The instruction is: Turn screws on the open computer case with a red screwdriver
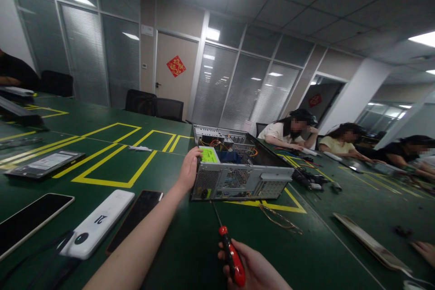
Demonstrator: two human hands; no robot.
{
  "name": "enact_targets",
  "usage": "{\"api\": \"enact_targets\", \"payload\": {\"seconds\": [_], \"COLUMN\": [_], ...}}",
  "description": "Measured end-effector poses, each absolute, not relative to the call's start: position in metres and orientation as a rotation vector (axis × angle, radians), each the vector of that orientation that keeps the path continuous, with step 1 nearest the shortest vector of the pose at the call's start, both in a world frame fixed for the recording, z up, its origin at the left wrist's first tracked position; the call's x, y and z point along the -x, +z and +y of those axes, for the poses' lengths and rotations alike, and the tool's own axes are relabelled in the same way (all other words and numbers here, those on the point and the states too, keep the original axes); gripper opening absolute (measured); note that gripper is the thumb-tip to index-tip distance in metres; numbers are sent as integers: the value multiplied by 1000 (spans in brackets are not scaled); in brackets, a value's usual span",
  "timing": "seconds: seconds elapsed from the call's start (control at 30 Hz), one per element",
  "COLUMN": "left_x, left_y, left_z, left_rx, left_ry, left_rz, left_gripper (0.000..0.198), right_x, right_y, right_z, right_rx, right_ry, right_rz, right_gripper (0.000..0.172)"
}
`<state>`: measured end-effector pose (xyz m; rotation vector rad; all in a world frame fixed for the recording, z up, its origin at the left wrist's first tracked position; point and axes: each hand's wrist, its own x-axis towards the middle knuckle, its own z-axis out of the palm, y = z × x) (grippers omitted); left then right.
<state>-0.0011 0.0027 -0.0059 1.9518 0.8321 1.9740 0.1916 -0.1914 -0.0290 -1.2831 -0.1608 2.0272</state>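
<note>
From my remote seat, the left hand (188, 170) has its fingers curled over the upper left edge of the open grey sheet-metal computer case (238, 176), bracing it. The right hand (253, 269) is closed around the glossy red plastic handle of a screwdriver (226, 242). The case sits at twelve o'clock from that right hand, on the dark green matte desk (190, 253), inside a box of yellow tape lines (112, 182). The thin dark steel shaft runs up toward eleven o'clock, its tip at the bottom left corner of the perforated rear panel. I cannot tell whether it sits in a screw head. To work this well, I judge the shaft should line up straight with the screw rather than lean. The left hand should press against the push, because bare metal may slide on this smooth desk. The case edges look thin and stamped, so fingers belong on flat faces. Inside it, a bright green label (209, 155) tops a boxy grey unit, with orange and blue wires behind. At nine o'clock from the right hand lie a rounded white plastic power bank (98, 224) and a glossy black phone (134, 217).
</note>
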Motion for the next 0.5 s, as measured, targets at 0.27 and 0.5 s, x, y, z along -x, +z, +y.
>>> {"api": "enact_targets", "payload": {"seconds": [0.27,0.5], "left_x": [1,1], "left_y": [-5,-5], "left_z": [2,1], "left_rx": [-1949,-1952], "left_ry": [1964,1964], "left_rz": [835,840], "left_gripper": [39,42], "right_x": [-194,-193], "right_y": [-29,-19], "right_z": [-191,-193], "right_rx": [1256,1268], "right_ry": [1914,1959], "right_rz": [-167,-68], "right_gripper": [20,26]}}
